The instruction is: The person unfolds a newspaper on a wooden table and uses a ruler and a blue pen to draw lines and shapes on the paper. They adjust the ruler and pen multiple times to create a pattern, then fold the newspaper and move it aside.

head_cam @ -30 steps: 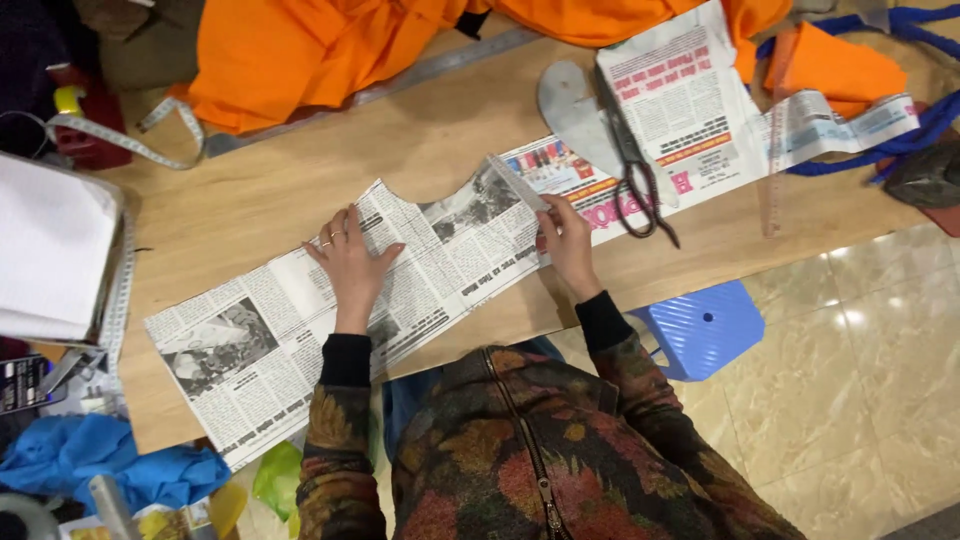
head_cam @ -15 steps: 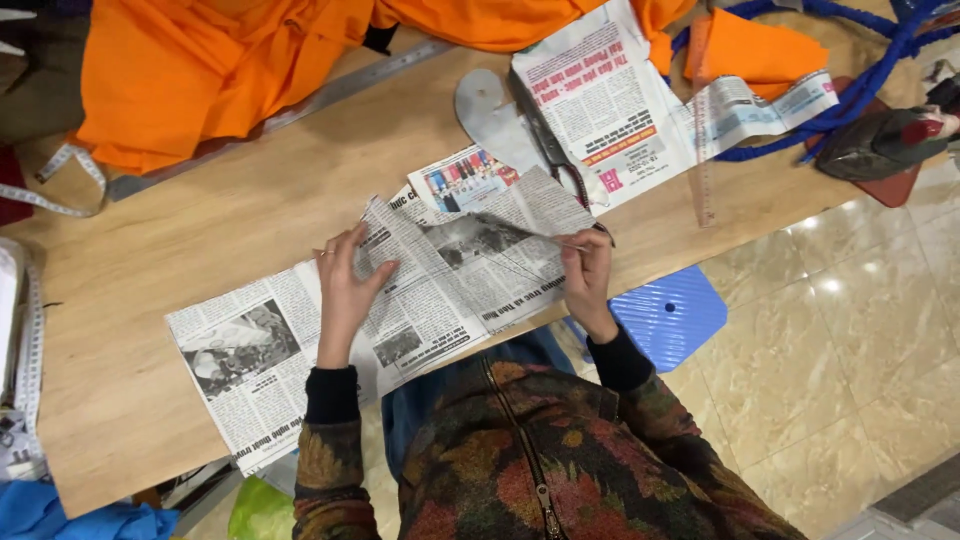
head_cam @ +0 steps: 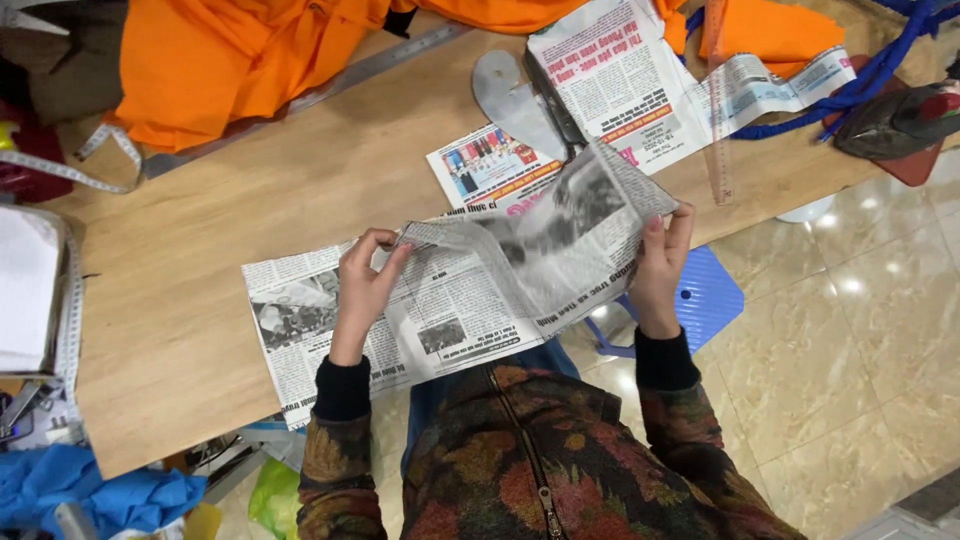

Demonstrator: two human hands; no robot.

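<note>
A newspaper sheet [head_cam: 540,250] is lifted off the wooden table [head_cam: 300,180] and folding over. My left hand [head_cam: 365,285] pinches its upper left edge, and my right hand [head_cam: 662,262] grips its right edge beyond the table's front edge. The sheet's lower left part [head_cam: 290,320] still lies flat on the table. A second colourful newspaper piece [head_cam: 480,165] lies just behind the lifted sheet.
Orange fabric [head_cam: 250,60] covers the table's back. More newspaper [head_cam: 610,75], a grey curved template [head_cam: 505,100], a clear ruler [head_cam: 718,110] and a metal ruler [head_cam: 330,85] lie at the back right. An iron [head_cam: 895,120] sits far right, a measuring tape [head_cam: 70,170] left. A blue stool [head_cam: 705,300] stands below.
Both hands have raised the newspaper sheet from the table and brought its right part up and over. The camera view shifted closer and slightly left.
</note>
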